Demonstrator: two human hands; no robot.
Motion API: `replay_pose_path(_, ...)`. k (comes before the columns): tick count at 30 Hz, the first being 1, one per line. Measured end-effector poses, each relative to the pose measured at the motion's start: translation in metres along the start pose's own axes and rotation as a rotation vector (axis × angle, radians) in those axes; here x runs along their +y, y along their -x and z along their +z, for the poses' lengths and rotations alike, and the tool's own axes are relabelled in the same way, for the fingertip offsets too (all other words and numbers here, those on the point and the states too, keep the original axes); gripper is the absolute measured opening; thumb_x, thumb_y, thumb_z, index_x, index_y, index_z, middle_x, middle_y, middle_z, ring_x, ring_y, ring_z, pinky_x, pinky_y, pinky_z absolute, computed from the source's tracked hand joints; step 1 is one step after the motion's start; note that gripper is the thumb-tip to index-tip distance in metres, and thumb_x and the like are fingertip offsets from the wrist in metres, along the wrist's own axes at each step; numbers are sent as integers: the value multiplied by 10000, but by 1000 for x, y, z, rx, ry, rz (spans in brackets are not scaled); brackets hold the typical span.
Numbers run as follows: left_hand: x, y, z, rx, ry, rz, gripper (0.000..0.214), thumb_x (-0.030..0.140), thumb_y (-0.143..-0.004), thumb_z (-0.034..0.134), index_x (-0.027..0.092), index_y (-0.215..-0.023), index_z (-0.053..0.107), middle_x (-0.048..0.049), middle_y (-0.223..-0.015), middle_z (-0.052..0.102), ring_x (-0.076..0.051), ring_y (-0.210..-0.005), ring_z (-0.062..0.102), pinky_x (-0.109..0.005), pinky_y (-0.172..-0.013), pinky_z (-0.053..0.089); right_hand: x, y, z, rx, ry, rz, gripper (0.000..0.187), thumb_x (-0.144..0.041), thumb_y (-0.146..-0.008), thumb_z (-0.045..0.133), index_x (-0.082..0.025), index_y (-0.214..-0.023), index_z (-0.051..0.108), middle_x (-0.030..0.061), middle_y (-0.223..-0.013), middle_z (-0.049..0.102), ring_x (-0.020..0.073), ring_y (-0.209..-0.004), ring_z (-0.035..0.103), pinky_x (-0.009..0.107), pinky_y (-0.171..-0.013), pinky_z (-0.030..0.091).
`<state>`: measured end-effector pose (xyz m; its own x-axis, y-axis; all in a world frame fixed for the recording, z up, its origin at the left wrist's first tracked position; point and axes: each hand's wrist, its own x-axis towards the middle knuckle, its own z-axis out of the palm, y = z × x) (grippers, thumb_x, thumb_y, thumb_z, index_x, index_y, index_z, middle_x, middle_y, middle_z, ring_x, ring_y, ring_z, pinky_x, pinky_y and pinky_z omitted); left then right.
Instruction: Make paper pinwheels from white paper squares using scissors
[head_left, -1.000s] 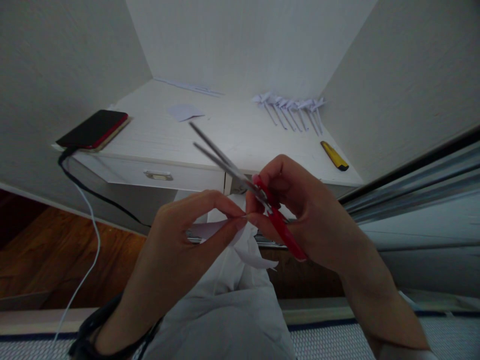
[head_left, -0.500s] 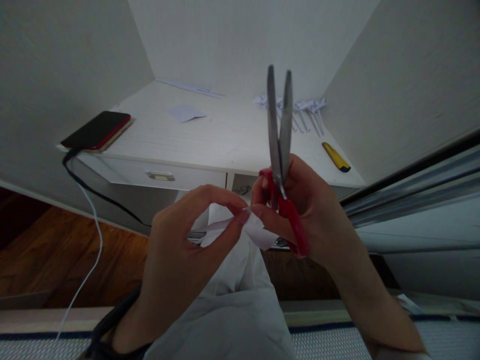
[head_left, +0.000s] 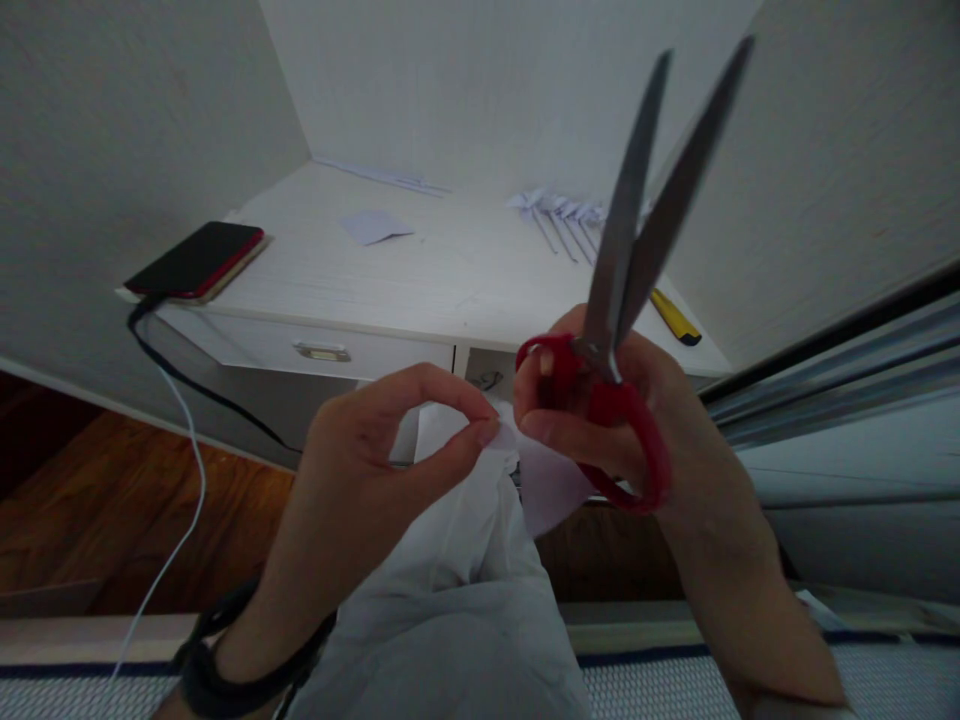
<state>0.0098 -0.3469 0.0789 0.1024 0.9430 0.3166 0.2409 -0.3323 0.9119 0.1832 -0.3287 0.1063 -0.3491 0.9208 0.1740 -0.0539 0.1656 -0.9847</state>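
My left hand (head_left: pixel 375 470) pinches a small piece of white paper (head_left: pixel 544 480) between thumb and forefinger, just in front of my lap. My right hand (head_left: pixel 600 420) grips red-handled scissors (head_left: pixel 626 290); its fingertips also touch the paper. The blades point up and to the right, slightly parted, well above the paper. A dark band circles my left wrist.
A white desk (head_left: pixel 420 290) with a drawer stands ahead. On it lie a red-edged phone (head_left: pixel 196 260) with cables hanging at the left, a paper scrap (head_left: pixel 371 226), several folded paper pieces (head_left: pixel 566 215) and a yellow utility knife (head_left: pixel 673 315). Walls close in on both sides.
The scissors swung from pointing up-left, through upright, to tilted up-right, and the blades parted a little. Both hands kept hold of the paper and shifted slightly.
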Motion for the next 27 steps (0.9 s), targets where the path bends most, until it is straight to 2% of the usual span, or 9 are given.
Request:
replay_pose_path(4,-3,-5,-3,-138,405,-180,114,134,-744,697,235,-696,678,28,-700,678,-114,-607,609,-204,-535,469,2,-4,-7,-101,-110,-7,365,-218,-676,800,-226,-809,460,-51,-700,608,98,-638,605,218,-584,502)
replay_pose_path(7,-5,-5,-1,-242,568,-264,112,141,-752,701,237,-695,686,37,-631,650,-90,-492,557,-203,-491,458,5,-5,-7,-188,-172,-27,397,-229,-672,807,-234,-821,439,-38,-734,641,115,-663,621,249,-613,502)
replay_pose_path(10,-5,-6,2,-311,654,-332,133,126,-742,698,230,-663,677,42,-595,630,-90,-485,559,-207,-509,473,5,-4,-7,-229,-200,-46,407,-186,-681,800,-238,-824,423,-35,-746,653,113,-653,619,260,-620,489)
replay_pose_path(14,-3,-7,5,-289,644,-323,109,163,-727,724,221,-653,670,20,-639,659,-116,-555,607,-205,-505,478,4,-3,-5,-204,-207,-37,403,-201,-675,801,-241,-835,434,-46,-738,628,125,-661,628,269,-626,507)
replay_pose_path(18,1,-3,5,-212,584,-258,135,159,-740,716,232,-640,662,29,-675,681,-144,-707,666,-232,-647,535,6,0,-3,-142,-139,-74,406,-157,-649,815,-239,-827,459,-43,-758,637,123,-682,620,254,-628,505)
replay_pose_path(23,1,5,3,-112,444,-179,120,159,-794,682,276,-766,680,57,-781,715,-119,-785,678,-233,-774,537,9,4,2,-7,-91,-135,439,-127,-628,827,-240,-845,462,-27,-829,635,119,-697,608,254,-614,468)
replay_pose_path(27,1,8,3,-85,339,-115,104,178,-799,674,281,-789,669,58,-821,722,-128,-775,676,-252,-775,531,10,4,4,-48,-115,-137,439,-203,-662,819,-248,-850,424,-27,-763,621,133,-665,606,286,-634,488)
